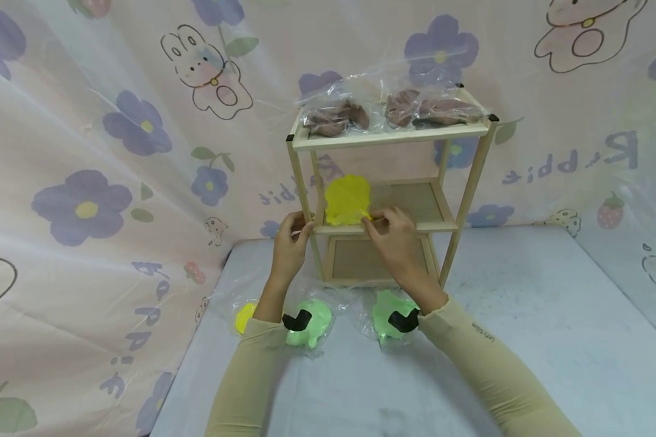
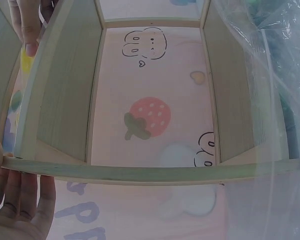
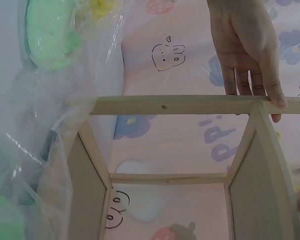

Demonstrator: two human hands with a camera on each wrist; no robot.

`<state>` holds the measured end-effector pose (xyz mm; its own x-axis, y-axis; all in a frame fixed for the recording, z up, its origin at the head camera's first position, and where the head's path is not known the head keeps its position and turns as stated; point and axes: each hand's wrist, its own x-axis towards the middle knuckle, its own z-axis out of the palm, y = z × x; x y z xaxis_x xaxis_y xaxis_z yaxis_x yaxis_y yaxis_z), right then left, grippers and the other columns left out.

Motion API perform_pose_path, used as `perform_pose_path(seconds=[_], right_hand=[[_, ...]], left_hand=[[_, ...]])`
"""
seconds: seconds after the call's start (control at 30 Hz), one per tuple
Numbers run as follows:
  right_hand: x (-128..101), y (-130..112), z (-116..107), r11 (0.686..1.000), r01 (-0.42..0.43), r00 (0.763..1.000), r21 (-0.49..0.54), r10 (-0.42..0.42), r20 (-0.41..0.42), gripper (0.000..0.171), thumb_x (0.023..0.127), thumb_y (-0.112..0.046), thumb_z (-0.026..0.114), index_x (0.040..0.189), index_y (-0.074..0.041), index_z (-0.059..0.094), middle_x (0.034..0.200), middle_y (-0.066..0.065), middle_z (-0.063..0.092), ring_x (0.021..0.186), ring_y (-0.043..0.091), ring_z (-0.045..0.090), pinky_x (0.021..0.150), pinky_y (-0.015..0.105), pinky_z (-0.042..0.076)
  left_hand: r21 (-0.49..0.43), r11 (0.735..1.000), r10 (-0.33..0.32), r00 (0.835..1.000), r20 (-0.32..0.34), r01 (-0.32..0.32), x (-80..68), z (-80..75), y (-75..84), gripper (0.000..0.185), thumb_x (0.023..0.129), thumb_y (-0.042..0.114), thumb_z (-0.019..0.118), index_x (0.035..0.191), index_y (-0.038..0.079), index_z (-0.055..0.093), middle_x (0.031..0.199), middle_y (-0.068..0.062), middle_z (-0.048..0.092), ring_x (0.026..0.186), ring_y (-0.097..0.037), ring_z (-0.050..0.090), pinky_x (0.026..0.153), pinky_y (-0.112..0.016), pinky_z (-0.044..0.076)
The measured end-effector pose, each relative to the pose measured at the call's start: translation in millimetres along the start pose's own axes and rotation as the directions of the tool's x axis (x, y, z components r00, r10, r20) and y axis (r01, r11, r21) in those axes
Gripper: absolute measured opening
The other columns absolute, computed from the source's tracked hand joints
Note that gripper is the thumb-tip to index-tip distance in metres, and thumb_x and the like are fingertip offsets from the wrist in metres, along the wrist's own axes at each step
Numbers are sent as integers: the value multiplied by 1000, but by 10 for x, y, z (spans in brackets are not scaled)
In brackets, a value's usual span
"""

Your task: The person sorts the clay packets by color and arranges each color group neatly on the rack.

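A bright yellow, flat piece with a wavy edge (image 1: 348, 199) stands at the left end of the middle board of a small wooden shelf rack (image 1: 382, 229). My right hand (image 1: 396, 240) pinches its lower right corner between thumb and fingers. My left hand (image 1: 291, 249) grips the rack's left front post at middle-board height. In the left wrist view, the left hand's fingers (image 2: 27, 195) curl behind that post, with the thumb in front. Seen from the right wrist, the left hand (image 3: 247, 50) has its fingers behind the post.
Clear bags of brown pieces (image 1: 336, 118) lie on the top board. On the white table in front of the rack are bagged light green pieces (image 1: 317, 318), (image 1: 385, 309) and a yellow one (image 1: 245, 317). Patterned cloth (image 1: 87, 209) hangs behind and to the left.
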<state>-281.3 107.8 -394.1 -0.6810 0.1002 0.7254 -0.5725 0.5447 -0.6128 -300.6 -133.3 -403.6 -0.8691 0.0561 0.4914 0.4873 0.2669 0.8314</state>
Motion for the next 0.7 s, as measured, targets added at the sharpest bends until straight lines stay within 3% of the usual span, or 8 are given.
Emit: perform_pose_path(seconds=[0.23,0.47,0.57,0.7], right_hand=[[66,-33,-16,996,-14,998,-91,20,68,20,93,-14,87,101,1,78,106,17,77,90,35,71,105,55,49],[78,-47,-23,994,-40,993,-103,51,110,25,96,-17,84,108,4,77,108,19,76,101,39,68,109,58,46],[43,-17,-40,997,-6,993,-71,14,113,28,96,-14,82,115,6,76,113,21,73,102,40,65,107,59,46],[-34,49,-114,998,41,993,45,-45,105,31,98,-8,79,125,6,72,120,21,70,99,37,64,97,52,51]], left_hand=[[-6,1000,-5,1000,0,5,5,8,20,35,109,19,66,138,0,62,129,-17,64,120,-30,64,107,-41,57],[-6,1000,-2,1000,-4,2,8,15,16,34,109,17,66,137,-2,62,128,-18,65,120,-31,65,108,-42,57],[-8,1000,2,1000,-4,-2,7,13,19,35,109,18,66,137,-2,62,128,-19,65,120,-32,65,107,-42,57],[-9,1000,3,1000,-3,-3,4,7,22,35,109,19,66,138,-2,62,128,-18,65,120,-31,65,107,-42,57]])
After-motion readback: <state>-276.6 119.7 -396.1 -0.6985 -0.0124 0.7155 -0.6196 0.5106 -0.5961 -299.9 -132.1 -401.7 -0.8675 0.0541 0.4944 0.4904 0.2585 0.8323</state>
